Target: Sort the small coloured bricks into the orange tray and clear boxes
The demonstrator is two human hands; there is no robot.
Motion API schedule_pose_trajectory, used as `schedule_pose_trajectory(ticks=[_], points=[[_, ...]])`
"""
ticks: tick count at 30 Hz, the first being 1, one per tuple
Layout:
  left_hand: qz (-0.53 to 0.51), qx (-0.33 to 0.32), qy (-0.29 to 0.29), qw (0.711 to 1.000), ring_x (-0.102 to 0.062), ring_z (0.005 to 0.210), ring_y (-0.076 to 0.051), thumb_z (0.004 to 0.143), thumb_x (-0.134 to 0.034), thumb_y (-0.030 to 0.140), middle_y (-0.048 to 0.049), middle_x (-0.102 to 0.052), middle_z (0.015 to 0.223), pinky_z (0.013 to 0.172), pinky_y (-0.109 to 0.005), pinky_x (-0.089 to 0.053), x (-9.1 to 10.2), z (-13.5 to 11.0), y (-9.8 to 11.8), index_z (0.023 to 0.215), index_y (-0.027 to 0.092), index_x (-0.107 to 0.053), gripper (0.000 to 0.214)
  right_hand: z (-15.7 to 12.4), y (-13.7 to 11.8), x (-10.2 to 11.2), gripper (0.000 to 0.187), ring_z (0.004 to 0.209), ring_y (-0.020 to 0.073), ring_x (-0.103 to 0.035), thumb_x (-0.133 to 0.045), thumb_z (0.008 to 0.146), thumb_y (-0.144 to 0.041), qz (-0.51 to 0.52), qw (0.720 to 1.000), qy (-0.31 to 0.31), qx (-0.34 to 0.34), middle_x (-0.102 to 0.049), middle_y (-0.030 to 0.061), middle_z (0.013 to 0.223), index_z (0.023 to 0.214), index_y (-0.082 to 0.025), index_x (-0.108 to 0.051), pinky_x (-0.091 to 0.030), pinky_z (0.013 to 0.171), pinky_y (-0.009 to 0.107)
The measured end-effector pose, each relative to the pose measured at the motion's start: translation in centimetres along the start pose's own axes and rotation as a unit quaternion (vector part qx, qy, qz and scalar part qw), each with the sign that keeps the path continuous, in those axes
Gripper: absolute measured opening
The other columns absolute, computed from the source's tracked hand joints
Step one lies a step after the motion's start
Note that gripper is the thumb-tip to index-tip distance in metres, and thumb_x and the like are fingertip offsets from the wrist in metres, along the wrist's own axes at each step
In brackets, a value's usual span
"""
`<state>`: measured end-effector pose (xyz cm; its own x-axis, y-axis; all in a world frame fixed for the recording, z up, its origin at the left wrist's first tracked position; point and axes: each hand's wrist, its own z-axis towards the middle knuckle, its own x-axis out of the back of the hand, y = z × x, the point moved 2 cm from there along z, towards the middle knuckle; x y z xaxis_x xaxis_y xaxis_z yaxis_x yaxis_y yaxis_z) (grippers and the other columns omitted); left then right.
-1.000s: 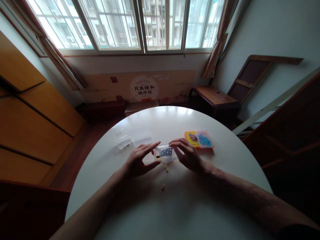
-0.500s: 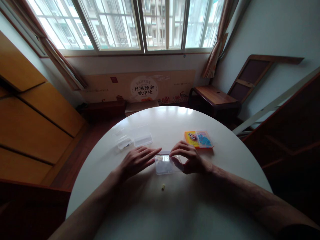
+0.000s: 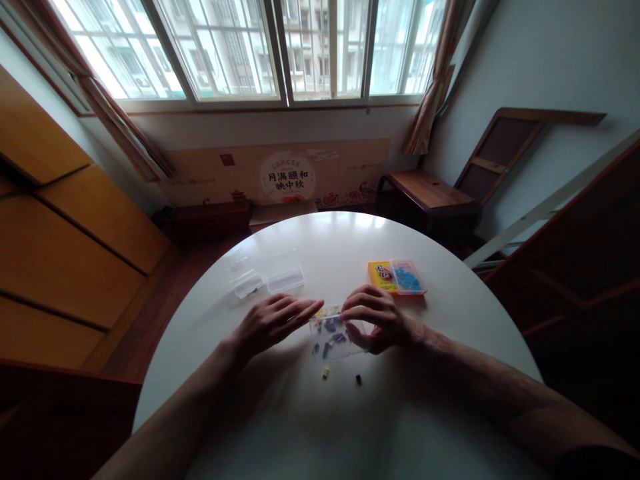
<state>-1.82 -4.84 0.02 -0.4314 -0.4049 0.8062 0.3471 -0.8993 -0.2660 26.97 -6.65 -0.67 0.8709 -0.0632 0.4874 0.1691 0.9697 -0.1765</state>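
Sends dark block point(image 3: 359, 379) onto table point(image 3: 280, 427)! Extends left hand point(image 3: 274, 323), curls right hand point(image 3: 377, 317), can't tell if gripping. Risks spilling clear box point(image 3: 331, 348) if jolted.

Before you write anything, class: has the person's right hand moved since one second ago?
Yes. Judged against the orange box, the right hand has shifted slightly down the picture, its fingertips most clearly.
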Motion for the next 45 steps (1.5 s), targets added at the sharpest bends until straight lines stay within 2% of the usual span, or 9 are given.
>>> schedule_pose_trajectory(ticks=[5,12,18,23,29,36,39,41,45], points=[[-0.011,-0.004,0.008,1.0,-0.077,0.094,-0.016,0.113,-0.059,0.015,-0.0055,-0.082,0.122,0.091,-0.032,-0.063,0.5,0.5,0.2,0.168,0.02,-0.044,0.058,-0.6,0.3,0.0,0.03,0.085,0.0175,-0.075,-0.07,0.089,-0.008,-0.025,1.0,-0.006,0.016,-0.08,0.0032,0.097,0.114,-0.024,-0.07,-0.066,0.085,0.035],[-0.007,0.014,0.021,1.0,-0.077,0.085,-0.013,0.11,-0.066,0.017,0.0031,-0.084,0.119,0.088,-0.028,-0.064,1.2,1.3,0.4,0.168,0.035,-0.046,0.064,-1.5,0.5,0.5,0.025,0.096,0.022,-0.072,-0.075,0.094,-0.019,-0.114,0.988,-0.034,0.102,-0.081,0.0027,0.107,0.117,-0.029,-0.071,-0.067,0.096,0.043],[-0.032,0.025,0.007,0.999,-0.078,0.088,-0.014,0.112,-0.061,0.016,0.0016,-0.083,0.12,0.091,-0.028,-0.065,0.9,1.0,0.3,0.166,0.036,-0.048,0.059,-1.8,0.7,0.6,0.026,0.098,0.0222,-0.072,-0.075,0.095,-0.019,-0.117,0.988,-0.049,0.09,-0.081,0.0026,0.11,0.119,-0.029,-0.072,-0.067,0.095,0.043],[-0.039,0.053,0.015,0.998,-0.079,0.094,-0.017,0.111,-0.063,0.019,-0.0031,-0.082,0.122,0.091,-0.032,-0.065,0.6,0.4,0.0,0.171,0.032,-0.039,0.065,-0.8,0.4,1.1,0.036,0.107,0.0242,-0.073,-0.07,0.099,-0.012,-0.089,0.995,-0.04,0.035,-0.081,0.0075,0.117,0.133,-0.024,-0.069,-0.065,0.093,0.043],[-0.061,0.159,0.065,0.983,-0.079,0.093,-0.022,0.108,-0.072,0.039,-0.0076,-0.083,0.108,0.087,-0.038,-0.064,-0.2,0.1,-0.5,0.161,0.022,-0.051,0.06,2.6,1.2,1.2,0.025,0.095,0.0207,-0.074,-0.064,0.102,-0.007,-0.076,0.99,-0.001,-0.121,-0.081,0.0052,0.106,0.114,-0.025,-0.076,-0.061,0.085,0.037],[-0.031,0.299,0.062,0.952,-0.078,0.1,-0.027,0.105,-0.072,0.035,-0.0092,-0.082,0.12,0.095,-0.046,-0.061,-0.1,-1.3,-2.0,0.136,0.022,-0.071,0.034,5.4,6.5,1.4,0.009,0.081,0.0178,-0.073,-0.072,0.096,-0.016,-0.052,0.946,-0.056,-0.314,-0.081,0.003,0.093,0.098,-0.021,-0.079,-0.056,0.077,0.031],[0.016,0.335,0.026,0.942,-0.076,0.106,-0.032,0.101,-0.07,0.031,-0.0112,-0.081,0.123,0.099,-0.052,-0.059,0.1,-2.5,-2.9,0.129,0.021,-0.076,0.03,5.7,9.5,0.5,0.009,0.071,0.0158,-0.068,-0.072,0.094,-0.019,-0.044,0.917,-0.125,-0.377,-0.077,0.001,0.079,0.097,-0.019,-0.081,-0.05,0.068,0.027],[0.027,0.341,0.009,0.94,-0.076,0.105,-0.032,0.099,-0.07,0.03,-0.0105,-0.082,0.122,0.102,-0.053,-0.057,0.0,-3.1,-3.3,0.125,0.022,-0.078,0.029,5.7,11.3,-0.5,0.011,0.068,0.0142,-0.066,-0.072,0.092,-0.016,-0.039,0.899,-0.158,-0.407,-0.076,0.0001,0.078,0.097,-0.019,-0.081,-0.047,0.066,0.025],[0.023,0.341,-0.011,0.94,-0.077,0.096,-0.028,0.098,-0.067,0.024,-0.0082,-0.084,0.112,0.098,-0.049,-0.056,-0.2,-3.4,-3.6,0.112,0.023,-0.082,0.021,5.9,13.9,-2.3,0.013,0.068,0.0138,-0.066,-0.074,0.087,-0.01,-0.041,0.892,-0.173,-0.416,-0.077,0.0007,0.078,0.093,-0.018,-0.082,-0.046,0.068,0.025]])
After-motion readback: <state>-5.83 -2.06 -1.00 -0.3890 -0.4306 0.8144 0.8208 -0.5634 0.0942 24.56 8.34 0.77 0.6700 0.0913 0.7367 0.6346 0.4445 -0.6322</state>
